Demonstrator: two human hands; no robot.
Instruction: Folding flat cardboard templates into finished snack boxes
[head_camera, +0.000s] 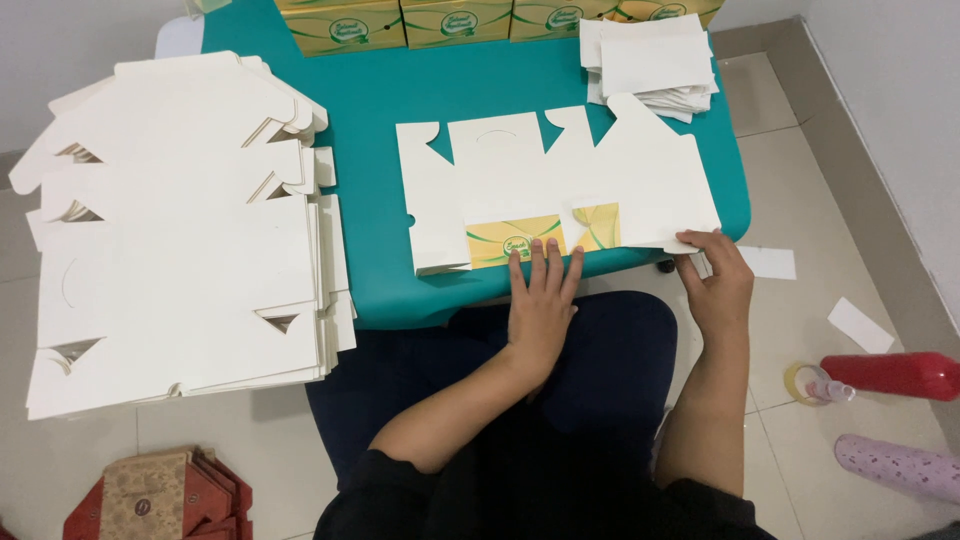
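A flat die-cut cardboard box blank (560, 185) lies white side up on the teal table (470, 80). Its near flap is folded over, showing a yellow-green printed strip. My left hand (542, 290) lies flat with its fingers pressing that folded flap at the table's near edge. At the blank's right corner my right hand (715, 275) pinches the edge of the cardboard. My dark-trousered lap is under the table edge.
A tall stack of white box blanks (180, 230) sits to the left. A smaller pile of white cards (650, 60) and assembled yellow-green boxes (440, 20) stand at the back. A red bottle (890, 375), a tape roll (805, 380) and paper scraps lie on the tiled floor to the right.
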